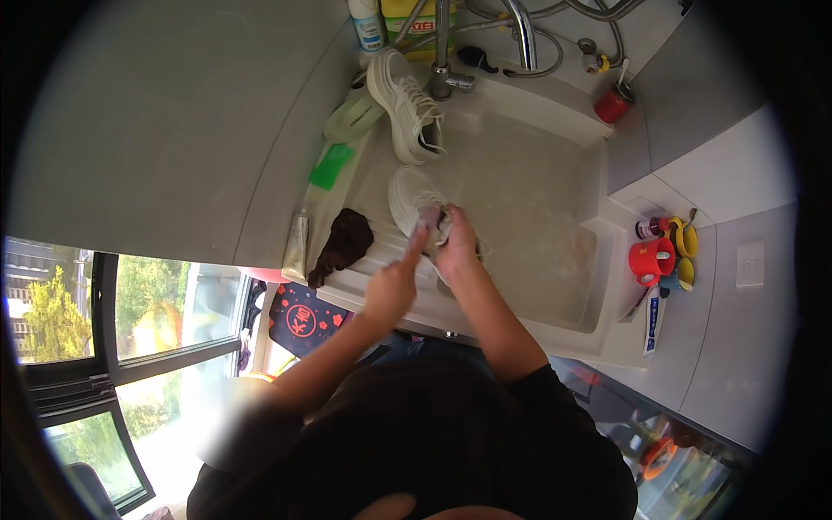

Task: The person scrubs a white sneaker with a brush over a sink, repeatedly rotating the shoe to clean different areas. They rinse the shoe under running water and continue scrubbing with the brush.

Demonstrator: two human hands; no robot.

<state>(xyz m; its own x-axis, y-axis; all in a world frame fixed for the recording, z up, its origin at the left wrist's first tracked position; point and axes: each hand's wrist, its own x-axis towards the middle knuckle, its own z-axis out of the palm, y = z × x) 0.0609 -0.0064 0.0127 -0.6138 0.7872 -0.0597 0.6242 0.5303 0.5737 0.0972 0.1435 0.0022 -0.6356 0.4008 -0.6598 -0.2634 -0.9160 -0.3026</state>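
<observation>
My left hand (390,296) is closed on a blurred pinkish-grey brush (428,218), its head against the opening of a light-coloured lace-up sneaker (406,195). My right hand (458,244) grips that sneaker by its heel end, over the ribbed left side of the sink. The matching sneaker (406,110) lies on its side farther back, near the faucet, its opening towards the basin. Left of my hands a dark brown wet cloth (344,240) is crumpled on the ribbed surface. Fingers partly hide the brush and the shoe's heel.
The wide sink (601,260) holds cloudy water. A chrome faucet (442,58) and bottles (369,29) stand at the back. A green sponge (331,167) and a tube (296,247) lie on the left ledge; red (650,259) and yellow cups (682,239) stand right.
</observation>
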